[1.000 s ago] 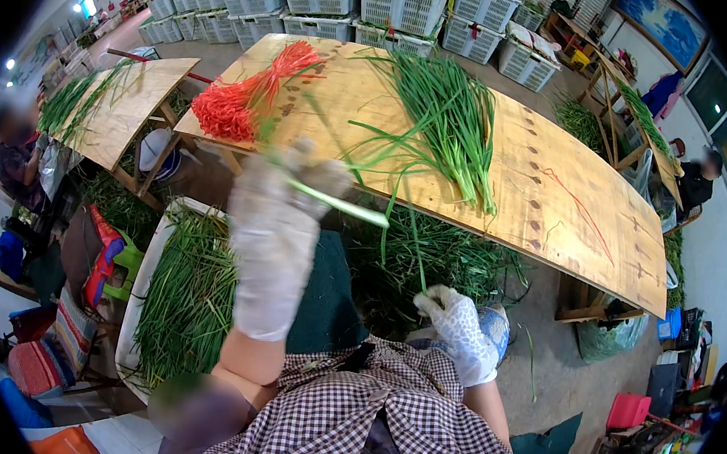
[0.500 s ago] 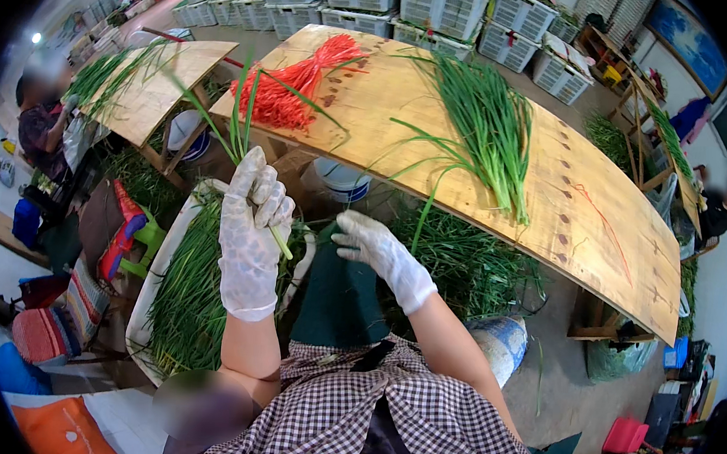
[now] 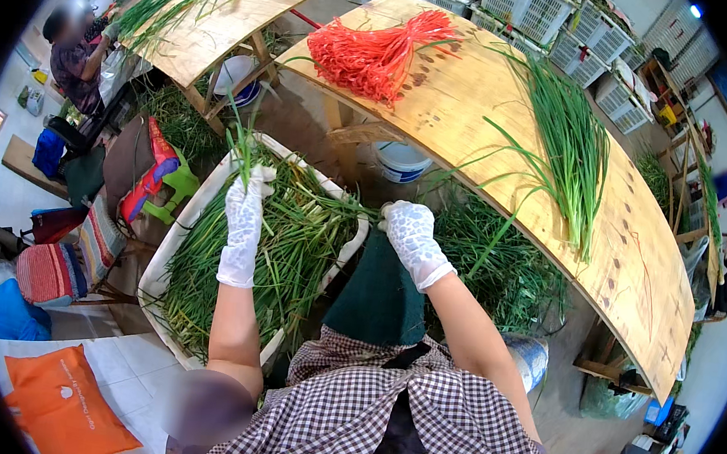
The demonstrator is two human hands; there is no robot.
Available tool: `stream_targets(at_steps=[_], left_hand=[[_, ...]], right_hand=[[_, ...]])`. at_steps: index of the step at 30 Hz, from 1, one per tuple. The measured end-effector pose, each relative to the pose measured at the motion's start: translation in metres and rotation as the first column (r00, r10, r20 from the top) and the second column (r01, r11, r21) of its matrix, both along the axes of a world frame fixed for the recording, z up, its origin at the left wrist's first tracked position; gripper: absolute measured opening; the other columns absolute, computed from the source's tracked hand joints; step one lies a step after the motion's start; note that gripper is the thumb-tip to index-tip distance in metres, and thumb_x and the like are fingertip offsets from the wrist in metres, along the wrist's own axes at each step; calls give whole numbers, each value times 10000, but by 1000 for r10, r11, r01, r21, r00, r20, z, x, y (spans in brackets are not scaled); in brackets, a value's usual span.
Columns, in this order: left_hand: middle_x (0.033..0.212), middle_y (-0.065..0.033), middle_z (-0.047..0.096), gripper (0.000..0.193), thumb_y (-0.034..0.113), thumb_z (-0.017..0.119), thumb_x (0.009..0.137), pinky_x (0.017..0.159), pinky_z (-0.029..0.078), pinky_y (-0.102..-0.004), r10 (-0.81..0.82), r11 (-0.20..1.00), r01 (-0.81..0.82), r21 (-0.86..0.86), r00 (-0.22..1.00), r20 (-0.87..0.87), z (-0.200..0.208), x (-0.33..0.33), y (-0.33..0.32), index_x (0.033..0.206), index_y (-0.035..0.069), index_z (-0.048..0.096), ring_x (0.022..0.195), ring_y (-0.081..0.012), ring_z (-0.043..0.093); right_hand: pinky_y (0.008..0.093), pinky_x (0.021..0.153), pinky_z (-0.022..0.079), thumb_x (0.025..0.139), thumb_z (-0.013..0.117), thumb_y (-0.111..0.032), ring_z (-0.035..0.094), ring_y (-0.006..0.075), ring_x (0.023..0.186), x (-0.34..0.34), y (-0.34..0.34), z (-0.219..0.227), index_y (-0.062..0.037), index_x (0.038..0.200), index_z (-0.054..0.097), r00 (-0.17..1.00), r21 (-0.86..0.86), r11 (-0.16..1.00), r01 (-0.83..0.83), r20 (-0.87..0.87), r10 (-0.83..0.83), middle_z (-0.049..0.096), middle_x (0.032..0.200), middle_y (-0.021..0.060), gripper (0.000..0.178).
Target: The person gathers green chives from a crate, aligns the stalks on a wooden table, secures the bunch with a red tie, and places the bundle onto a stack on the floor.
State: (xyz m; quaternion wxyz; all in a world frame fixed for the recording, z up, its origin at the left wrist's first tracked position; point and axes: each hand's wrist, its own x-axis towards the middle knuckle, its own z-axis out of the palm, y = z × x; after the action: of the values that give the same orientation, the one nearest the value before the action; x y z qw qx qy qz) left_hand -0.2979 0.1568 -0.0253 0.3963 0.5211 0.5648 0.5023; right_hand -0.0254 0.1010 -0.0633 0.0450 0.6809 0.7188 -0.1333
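Note:
My left hand (image 3: 244,223), in a white patterned glove, is closed around a few chive stalks (image 3: 241,147) whose green tips point away from me. It is over a white tub (image 3: 180,224) heaped with loose, tangled chives (image 3: 283,238). My right hand (image 3: 416,241), gloved alike, is curled at the tub's right rim, by the top of my dark green apron (image 3: 375,299). Its fingertips are partly hidden, and I cannot make out what they hold. Ahead to the right, a neat bunch of chives (image 3: 570,149) lies on the wooden table (image 3: 481,109), some leaves hanging past the near edge.
Red ties (image 3: 375,55) lie piled on the table's far left part. Beneath the table are a white bucket (image 3: 402,160) and more loose greens (image 3: 493,249). A co-worker (image 3: 76,59) is at another table (image 3: 217,27) on the left. White crates (image 3: 530,11) are stacked behind.
The view has shifted, so the table and tub sit farther right. My left hand has lowered over the tub with the chive stalks, now held lower. My right hand's fingers have curled in more.

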Motion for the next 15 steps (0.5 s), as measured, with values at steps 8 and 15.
stream_targets(at_steps=[8, 15], left_hand=[[1519, -114, 276, 564, 226, 517, 950, 1153, 148, -349, -443, 806, 569, 163, 762, -471, -25, -12, -9, 1459, 94, 314, 1430, -219, 172], [1516, -124, 274, 603, 262, 494, 970, 1145, 147, -354, -773, 631, 770, 90, 634, -4, 4, 39, -69, 1475, 43, 248, 1414, -236, 213]], right_hand=[[389, 725, 508, 845, 609, -254, 646, 296, 823, -1, -10, 112, -118, 903, 703, 891, 448, 892, -53, -383, 245, 667, 855, 116, 176], [332, 734, 516, 833, 673, -227, 659, 271, 818, 5, -29, 204, -58, 964, 703, 656, 452, 872, 187, -718, 232, 682, 898, 134, 216]])
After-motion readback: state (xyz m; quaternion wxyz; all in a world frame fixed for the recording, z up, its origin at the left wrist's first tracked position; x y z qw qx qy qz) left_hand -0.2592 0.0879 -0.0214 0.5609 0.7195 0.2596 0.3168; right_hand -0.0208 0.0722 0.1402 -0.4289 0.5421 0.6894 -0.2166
